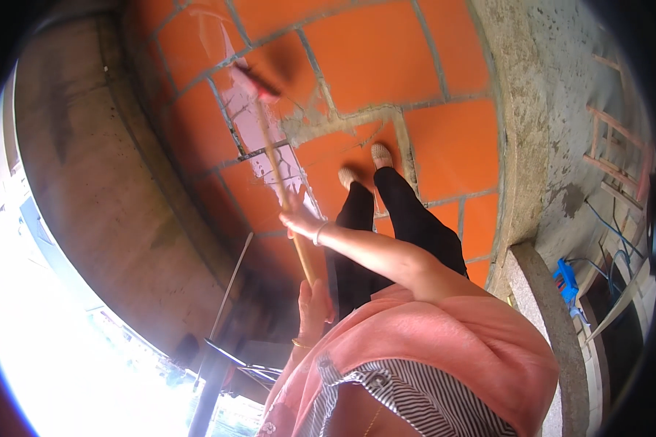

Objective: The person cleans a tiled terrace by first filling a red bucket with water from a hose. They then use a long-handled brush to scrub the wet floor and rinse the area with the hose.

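Both my hands grip a long wooden pole (275, 166) that slants away over the orange tiled floor (372, 54). My right hand (301, 221), with a pale bracelet at its wrist, is closed around the pole partway along it. Nearer my body, my left hand (315, 306) is closed at the upper end, below it a gold-coloured bangle. At the far end is a crosswise pink-and-dark head (255, 83), smeared by motion, so its exact kind cannot be told. It rests on or just above a shiny, pale wet-looking patch (249, 120).
A low curved wall (102, 160) runs along the left. To the right rises a rough grey wall (554, 102), with a reddish rack (612, 146) and a blue object (565, 280) beside it. A thin rod (233, 284) leans near the left wall. My feet stand on the tiles.
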